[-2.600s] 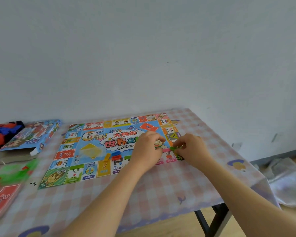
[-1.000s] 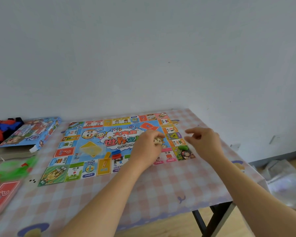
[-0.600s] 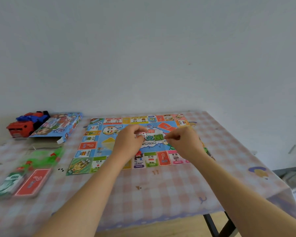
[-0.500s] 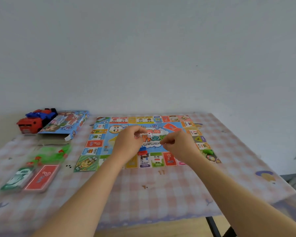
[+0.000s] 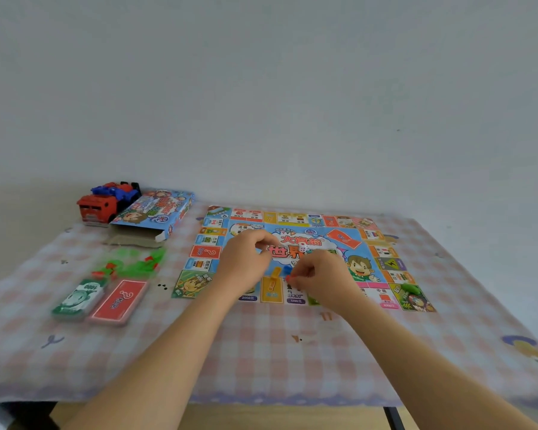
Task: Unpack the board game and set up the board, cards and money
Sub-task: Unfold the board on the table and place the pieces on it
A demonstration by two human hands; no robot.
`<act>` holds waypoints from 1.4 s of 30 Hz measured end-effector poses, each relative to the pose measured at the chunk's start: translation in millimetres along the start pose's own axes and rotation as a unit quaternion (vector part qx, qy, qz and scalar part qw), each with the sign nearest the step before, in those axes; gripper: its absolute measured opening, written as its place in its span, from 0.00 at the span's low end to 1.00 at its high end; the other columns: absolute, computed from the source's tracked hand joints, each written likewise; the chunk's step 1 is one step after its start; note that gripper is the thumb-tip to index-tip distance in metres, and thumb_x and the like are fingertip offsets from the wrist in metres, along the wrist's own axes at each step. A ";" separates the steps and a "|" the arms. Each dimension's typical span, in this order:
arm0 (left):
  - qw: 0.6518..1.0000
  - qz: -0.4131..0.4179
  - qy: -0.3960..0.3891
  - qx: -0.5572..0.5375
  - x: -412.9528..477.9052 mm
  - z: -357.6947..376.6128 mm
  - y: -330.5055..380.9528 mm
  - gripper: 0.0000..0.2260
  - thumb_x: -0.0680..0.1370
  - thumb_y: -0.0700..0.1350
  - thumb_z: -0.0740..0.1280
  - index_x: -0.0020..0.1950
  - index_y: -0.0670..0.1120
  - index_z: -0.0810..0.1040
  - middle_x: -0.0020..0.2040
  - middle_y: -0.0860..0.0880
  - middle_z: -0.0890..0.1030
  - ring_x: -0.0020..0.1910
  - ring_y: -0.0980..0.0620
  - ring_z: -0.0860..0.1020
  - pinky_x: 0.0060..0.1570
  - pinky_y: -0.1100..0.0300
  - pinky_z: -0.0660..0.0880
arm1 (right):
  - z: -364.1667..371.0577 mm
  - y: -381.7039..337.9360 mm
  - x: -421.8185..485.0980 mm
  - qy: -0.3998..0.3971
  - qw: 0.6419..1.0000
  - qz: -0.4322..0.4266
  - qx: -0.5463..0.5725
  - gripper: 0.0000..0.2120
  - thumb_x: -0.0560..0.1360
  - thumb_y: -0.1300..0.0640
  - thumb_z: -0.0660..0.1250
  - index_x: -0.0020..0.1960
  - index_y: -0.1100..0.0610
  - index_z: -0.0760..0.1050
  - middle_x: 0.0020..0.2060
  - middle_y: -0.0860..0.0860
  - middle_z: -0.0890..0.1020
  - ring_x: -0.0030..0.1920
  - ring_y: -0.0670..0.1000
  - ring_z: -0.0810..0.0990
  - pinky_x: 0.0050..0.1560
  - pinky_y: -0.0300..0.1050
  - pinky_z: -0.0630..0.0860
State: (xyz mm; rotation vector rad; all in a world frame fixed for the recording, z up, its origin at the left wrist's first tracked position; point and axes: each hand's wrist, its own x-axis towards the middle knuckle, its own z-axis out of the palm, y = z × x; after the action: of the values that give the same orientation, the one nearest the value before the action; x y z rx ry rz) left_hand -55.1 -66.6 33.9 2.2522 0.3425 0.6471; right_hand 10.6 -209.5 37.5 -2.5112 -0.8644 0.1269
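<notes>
On the desk (image 5: pixel 261 352), which is covered by a pink checked cloth, the game board (image 5: pixel 382 301) lies flat and unfolded, its long side towards the person. Both hands are over its near half. The right hand (image 5: pixel 323 280) has its fingers curled and pinches a small red piece (image 5: pixel 289 278) at their tips, just above the squares of the near edge. The left hand (image 5: pixel 246 262) hovers beside it with loosely curled fingers; whether it holds anything cannot be told. A white die (image 5: pixel 304 247) shows between the two hands, over the board's middle, though I cannot tell if it rests on the board. A yellow piece (image 5: pixel 275 273) and a blue piece (image 5: pixel 288 270) stand close together just beside the right hand's fingertips. A green piece (image 5: pixel 412 288) sits on the near right corner square, and a red card (image 5: pixel 343 238) lies tilted on the board's far right part.

Left of the board, near the desk's front, a stack of green money (image 5: pixel 81 297) and a stack of red cards (image 5: pixel 118 301) lie side by side, touching or nearly so. Behind them is a clear bag (image 5: pixel 131 263) of green and red bits, blurred. Farther back lies the open game box (image 5: pixel 156 212), with a red and blue toy truck (image 5: pixel 106 201) just beside it by the wall.
</notes>
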 end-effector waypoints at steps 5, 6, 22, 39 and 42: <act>1.000 0.010 0.003 0.000 0.3 1.3 0.9 0.14 0.76 0.35 0.62 0.54 0.49 0.81 0.54 0.54 0.80 0.50 0.60 0.75 0.46 0.72 0.69 | -1.1 6.0 0.0 0.036 0.997 0.017 0.061 0.02 0.74 0.53 0.70 0.46 0.50 0.80 0.40 0.48 0.82 0.39 0.45 0.78 0.39 0.35 0.75; 1.000 0.011 0.002 -0.002 0.7 2.4 1.1 0.13 0.76 0.35 0.62 0.53 0.49 0.81 0.53 0.54 0.81 0.50 0.60 0.75 0.47 0.70 0.70 | -2.5 7.8 -0.4 0.044 0.996 0.019 0.070 0.02 0.74 0.53 0.70 0.46 0.49 0.79 0.40 0.48 0.82 0.37 0.45 0.78 0.37 0.35 0.75; 0.998 0.035 -0.047 0.022 -3.0 20.8 12.2 0.14 0.75 0.35 0.63 0.53 0.51 0.81 0.53 0.55 0.81 0.51 0.59 0.76 0.53 0.64 0.73 | -8.1 25.1 -6.8 0.023 0.997 0.061 0.038 0.07 0.72 0.49 0.72 0.49 0.48 0.82 0.42 0.44 0.79 0.36 0.42 0.73 0.30 0.31 0.65; 0.993 0.072 -0.087 0.018 -4.1 61.3 48.0 0.13 0.76 0.35 0.63 0.55 0.49 0.81 0.55 0.54 0.81 0.50 0.61 0.74 0.53 0.67 0.70 | -48.1 139.8 -55.4 0.228 0.965 0.122 0.052 0.05 0.70 0.53 0.74 0.39 0.45 0.80 0.37 0.45 0.76 0.40 0.50 0.75 0.36 0.44 0.68; 0.992 0.080 -0.095 0.021 -4.9 69.9 56.0 0.13 0.76 0.35 0.63 0.54 0.49 0.81 0.55 0.54 0.80 0.50 0.61 0.74 0.52 0.67 0.69 | -50.4 145.4 -60.2 0.229 0.967 0.109 0.030 0.01 0.70 0.52 0.74 0.41 0.46 0.82 0.37 0.45 0.75 0.39 0.48 0.74 0.33 0.42 0.66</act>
State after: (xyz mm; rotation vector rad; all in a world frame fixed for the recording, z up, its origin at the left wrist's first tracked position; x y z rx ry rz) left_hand -18.5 -148.5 32.1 2.3770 0.0830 0.5062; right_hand 55.5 -366.1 9.9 -2.4228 -0.3904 -0.3404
